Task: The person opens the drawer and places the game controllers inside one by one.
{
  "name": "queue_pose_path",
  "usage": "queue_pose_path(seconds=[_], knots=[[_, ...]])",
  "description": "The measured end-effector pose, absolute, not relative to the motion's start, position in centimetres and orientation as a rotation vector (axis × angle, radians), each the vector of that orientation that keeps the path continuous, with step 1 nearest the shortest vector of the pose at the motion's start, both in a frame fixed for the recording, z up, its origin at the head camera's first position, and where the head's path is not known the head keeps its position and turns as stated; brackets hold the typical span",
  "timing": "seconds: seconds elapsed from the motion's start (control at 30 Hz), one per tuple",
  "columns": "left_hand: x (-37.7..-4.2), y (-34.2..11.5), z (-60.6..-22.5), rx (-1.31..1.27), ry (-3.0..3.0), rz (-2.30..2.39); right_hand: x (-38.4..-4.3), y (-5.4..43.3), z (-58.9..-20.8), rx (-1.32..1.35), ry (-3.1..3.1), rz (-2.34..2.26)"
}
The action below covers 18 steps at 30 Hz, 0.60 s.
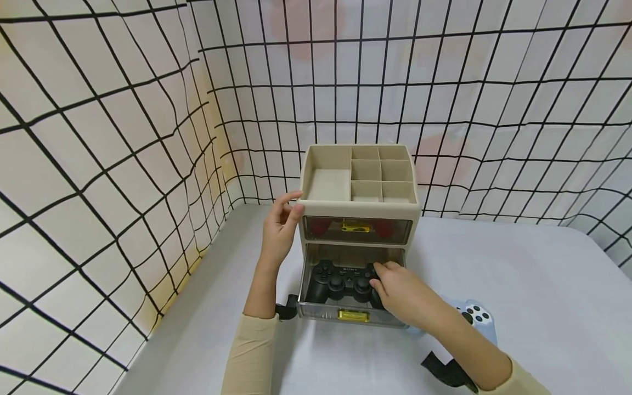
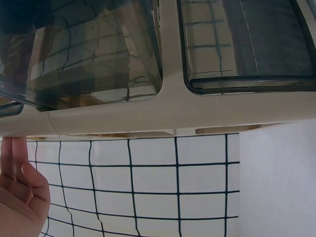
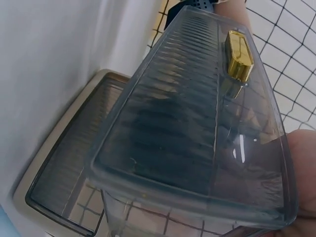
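Observation:
A black game controller (image 1: 349, 284) lies in the pulled-out lower drawer (image 1: 318, 311) of a beige desk organizer (image 1: 360, 208). My right hand (image 1: 407, 293) grips the controller's right end, thumb toward the front and fingers at its far edge. Against the organizer's upper left side rests my left hand (image 1: 279, 230), its fingers touching the casing and holding nothing. In the left wrist view, the left fingers (image 2: 19, 153) reach up to the casing's edge. The right wrist view shows the clear drawer (image 3: 163, 133) from below, with its gold handle (image 3: 239, 57); the drawer hides most of the hand.
The closed upper drawer (image 1: 323, 230) shows red things through its tinted front. Divided compartments (image 1: 365, 170) top the organizer. A light blue controller (image 1: 486, 321) lies on the white table (image 1: 533, 285), partly under my right forearm. Black wire grid (image 1: 365, 85) stands behind and at left.

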State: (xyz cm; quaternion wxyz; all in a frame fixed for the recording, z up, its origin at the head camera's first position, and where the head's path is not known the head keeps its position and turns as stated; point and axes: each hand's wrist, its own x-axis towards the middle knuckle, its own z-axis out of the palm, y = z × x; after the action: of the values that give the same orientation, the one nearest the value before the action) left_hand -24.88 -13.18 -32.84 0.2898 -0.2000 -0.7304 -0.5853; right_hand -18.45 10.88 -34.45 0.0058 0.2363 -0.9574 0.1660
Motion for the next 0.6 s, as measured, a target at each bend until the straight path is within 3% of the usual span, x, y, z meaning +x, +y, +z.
queue_pose_path(seconds=[0.23,0.6], knots=[[-24.8,-13.1,-32.9,-0.534,-1.949,-1.565,-17.2,11.0,-34.4,0.704,-2.917,0.725],[-24.8,-13.2,-32.8,-0.540,-1.946,-1.562,-15.1,11.9,-36.0,0.674,-2.145,2.055]])
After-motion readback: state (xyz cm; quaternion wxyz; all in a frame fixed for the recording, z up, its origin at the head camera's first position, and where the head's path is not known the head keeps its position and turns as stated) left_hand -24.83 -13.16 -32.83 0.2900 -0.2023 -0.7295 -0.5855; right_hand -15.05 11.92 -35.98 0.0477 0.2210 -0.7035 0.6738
